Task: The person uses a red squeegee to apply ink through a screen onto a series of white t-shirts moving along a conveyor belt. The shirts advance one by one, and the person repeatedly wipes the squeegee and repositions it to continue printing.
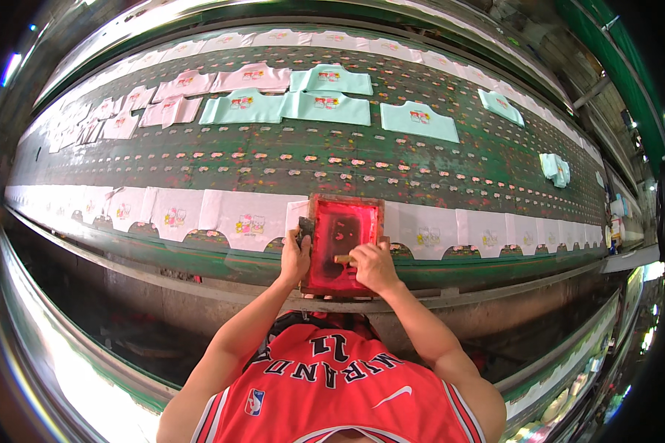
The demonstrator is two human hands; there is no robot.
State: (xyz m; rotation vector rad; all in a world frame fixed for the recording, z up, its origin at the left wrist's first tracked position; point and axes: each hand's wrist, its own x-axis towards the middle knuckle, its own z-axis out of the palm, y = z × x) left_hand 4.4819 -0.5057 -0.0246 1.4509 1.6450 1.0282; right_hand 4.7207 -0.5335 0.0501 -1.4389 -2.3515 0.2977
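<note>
A screen printing frame lies over the near edge of a long green table, its inside wet with red ink and a darker patch in the middle. My left hand is closed on the frame's left side, beside a dark fitting there. Inside the frame, my right hand grips a squeegee; only the tan end of the squeegee shows past my fingers, and its blade is hard to make out. Just left of the frame, a white fabric piece carries a coloured cartoon print. Another white piece, to the right, has a paler print.
White cut pieces line the table's near and far edges. Mint pieces and pink pieces with prints lie farther back. A crumpled mint piece lies at right. Rows of small ink marks cover the green tabletop. A ledge runs along the near side.
</note>
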